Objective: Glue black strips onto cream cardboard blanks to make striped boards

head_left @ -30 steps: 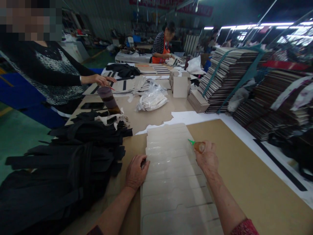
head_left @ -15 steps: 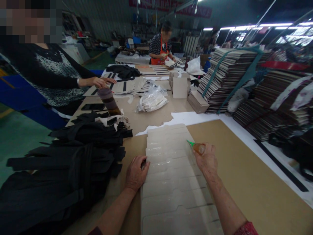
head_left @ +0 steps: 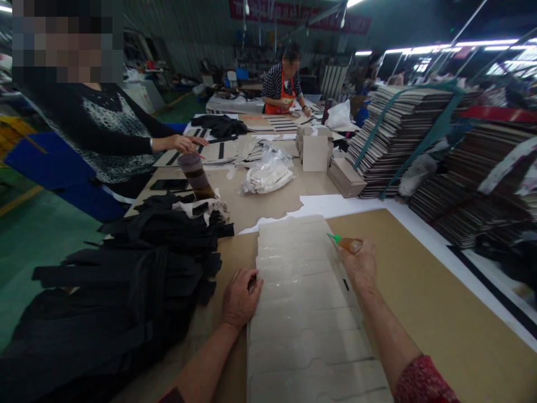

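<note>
My right hand is closed around a small squeeze bottle of amber liquid, apparently glue. Its green pointed nozzle points left, over the far right edge of the overlapping grey cardboard pieces. These lie in a long row running away from me, with shiny wet-looking streaks near their edges. At the left edge of the row rests my left hand, fingers loosely curved and thumb apart, touching the cardboard. Nothing shows in its grasp. A brown board lies under the row.
Black fabric strips are heaped on the left. Beyond stand a drink bottle, a plastic bag of pale pieces and a grey box. Strapped board stacks rise at right. One co-worker handles boards at left; another works farther back.
The view has shifted slightly left, so everything appears farther right. The bottle's nozzle has moved a little along the cardboard's right edge, away from me. My left hand stays at the left edge.
</note>
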{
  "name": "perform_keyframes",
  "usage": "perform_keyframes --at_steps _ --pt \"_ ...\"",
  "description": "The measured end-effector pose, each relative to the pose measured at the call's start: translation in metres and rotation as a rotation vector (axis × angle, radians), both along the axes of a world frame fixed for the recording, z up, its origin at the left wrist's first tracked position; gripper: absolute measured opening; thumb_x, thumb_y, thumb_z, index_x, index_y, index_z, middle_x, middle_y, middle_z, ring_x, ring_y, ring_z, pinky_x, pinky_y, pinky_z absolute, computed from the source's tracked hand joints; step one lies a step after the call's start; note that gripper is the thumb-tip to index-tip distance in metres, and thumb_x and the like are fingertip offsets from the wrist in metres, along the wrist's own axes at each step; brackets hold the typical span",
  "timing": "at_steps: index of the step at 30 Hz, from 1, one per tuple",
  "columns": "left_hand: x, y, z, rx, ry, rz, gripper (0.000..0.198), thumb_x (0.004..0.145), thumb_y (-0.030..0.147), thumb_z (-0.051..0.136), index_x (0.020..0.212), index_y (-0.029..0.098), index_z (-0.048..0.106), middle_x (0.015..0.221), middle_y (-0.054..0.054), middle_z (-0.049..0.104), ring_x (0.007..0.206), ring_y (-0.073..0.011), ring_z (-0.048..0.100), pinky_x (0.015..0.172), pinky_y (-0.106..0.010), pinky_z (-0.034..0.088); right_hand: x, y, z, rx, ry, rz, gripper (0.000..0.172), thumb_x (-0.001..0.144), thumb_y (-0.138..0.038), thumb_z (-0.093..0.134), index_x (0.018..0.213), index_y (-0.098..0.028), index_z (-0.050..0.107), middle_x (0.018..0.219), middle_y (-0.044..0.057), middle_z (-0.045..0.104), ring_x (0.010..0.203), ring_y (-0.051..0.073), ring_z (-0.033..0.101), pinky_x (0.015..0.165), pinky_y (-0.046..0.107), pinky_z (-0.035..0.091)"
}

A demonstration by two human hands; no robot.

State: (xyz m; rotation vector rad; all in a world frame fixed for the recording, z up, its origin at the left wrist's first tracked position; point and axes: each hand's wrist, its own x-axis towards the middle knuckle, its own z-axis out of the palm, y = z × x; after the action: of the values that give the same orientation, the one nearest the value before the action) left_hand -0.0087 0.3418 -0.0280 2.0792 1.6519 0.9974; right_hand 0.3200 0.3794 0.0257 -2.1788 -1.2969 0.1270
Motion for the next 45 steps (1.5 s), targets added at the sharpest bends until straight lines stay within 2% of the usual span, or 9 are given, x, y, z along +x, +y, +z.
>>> perform_keyframes --at_steps 3,8,13,18,22,28,34,39,45 --pt "0.0 0.0 0.0 0.0 -0.002 0.0 0.016 0.086 0.025 0.057 0.101 0.023 0.059 0.097 -0.006 0.065 0.092 -0.0232 0.06 0.083 -0.039 0.05 -0.004 0.001 0.003 -0.021 0.046 -0.032 0.034 0.08 -0.037 0.059 0.108 -0.022 0.046 0.107 0.008 0.049 0.091 0.023 0.053 0.072 0.032 0.045" --pt "0.0 -0.001 0.001 -0.004 -0.009 0.008 0.016 0.085 0.025 0.057 0.101 0.022 0.059 0.096 -0.005 0.065 0.091 -0.0229 0.06 0.083 -0.038 0.05 -0.007 0.002 0.003 -0.067 0.07 0.025 0.04 0.076 -0.038 0.065 0.109 -0.024 0.048 0.106 0.005 0.049 0.085 0.021 0.054 0.071 0.031 0.044" --pt "0.001 -0.002 0.003 -0.019 -0.014 0.01 0.015 0.085 0.025 0.057 0.1 0.022 0.06 0.097 -0.005 0.065 0.092 -0.0229 0.06 0.084 -0.038 0.05 -0.015 0.001 0.008 -0.109 0.042 0.008 0.039 0.08 -0.038 0.061 0.113 -0.023 0.047 0.111 0.006 0.049 0.088 0.021 0.056 0.07 0.031 0.043" --pt "0.0 -0.002 0.002 -0.029 -0.013 0.006 0.016 0.086 0.025 0.056 0.101 0.021 0.059 0.097 -0.006 0.064 0.092 -0.0229 0.059 0.083 -0.038 0.05 -0.028 0.001 0.016 -0.112 0.015 0.117 0.035 0.082 -0.036 0.061 0.112 -0.022 0.049 0.113 0.008 0.051 0.091 0.022 0.058 0.071 0.032 0.044" --pt "0.001 -0.001 0.0 -0.028 -0.013 0.001 0.015 0.085 0.024 0.057 0.1 0.02 0.059 0.096 -0.006 0.064 0.091 -0.0226 0.059 0.083 -0.038 0.049 -0.034 0.004 0.018 -0.14 0.001 0.096 0.038 0.08 -0.035 0.064 0.112 -0.021 0.049 0.114 0.01 0.052 0.092 0.025 0.059 0.071 0.033 0.045" --pt "0.002 -0.002 0.001 -0.028 -0.013 -0.001 0.016 0.086 0.023 0.056 0.102 0.021 0.059 0.096 -0.006 0.064 0.092 -0.0227 0.058 0.083 -0.038 0.049 -0.048 0.007 0.021 -0.168 0.013 0.161 0.042 0.081 -0.036 0.063 0.117 -0.022 0.047 0.115 0.008 0.051 0.091 0.022 0.058 0.072 0.033 0.045" --pt "0.003 -0.003 0.004 -0.027 -0.013 0.008 0.015 0.085 0.022 0.058 0.1 0.021 0.059 0.095 -0.005 0.064 0.09 -0.022 0.058 0.082 -0.037 0.049 -0.054 0.008 0.027 -0.181 -0.001 0.146 0.039 0.083 -0.036 0.061 0.117 -0.021 0.047 0.115 0.009 0.05 0.09 0.022 0.057 0.07 0.033 0.043" --pt "0.004 -0.004 0.006 -0.021 -0.01 0.017 0.016 0.084 0.021 0.058 0.1 0.02 0.059 0.095 -0.005 0.064 0.091 -0.0223 0.058 0.082 -0.037 0.049 -0.069 0.009 0.029 -0.193 -0.008 0.229 0.037 0.085 -0.035 0.058 0.117 -0.022 0.047 0.115 0.007 0.05 0.091 0.021 0.057 0.071 0.032 0.042" --pt "0.005 -0.006 0.007 -0.034 -0.008 0.012 0.017 0.083 0.019 0.059 0.1 0.02 0.059 0.096 -0.006 0.064 0.092 -0.0224 0.057 0.083 -0.037 0.049 -0.079 0.011 0.026 -0.202 -0.041 0.212 0.041 0.084 -0.037 0.061 0.118 -0.024 0.045 0.115 0.006 0.05 0.086 0.019 0.057 0.065 0.029 0.04"
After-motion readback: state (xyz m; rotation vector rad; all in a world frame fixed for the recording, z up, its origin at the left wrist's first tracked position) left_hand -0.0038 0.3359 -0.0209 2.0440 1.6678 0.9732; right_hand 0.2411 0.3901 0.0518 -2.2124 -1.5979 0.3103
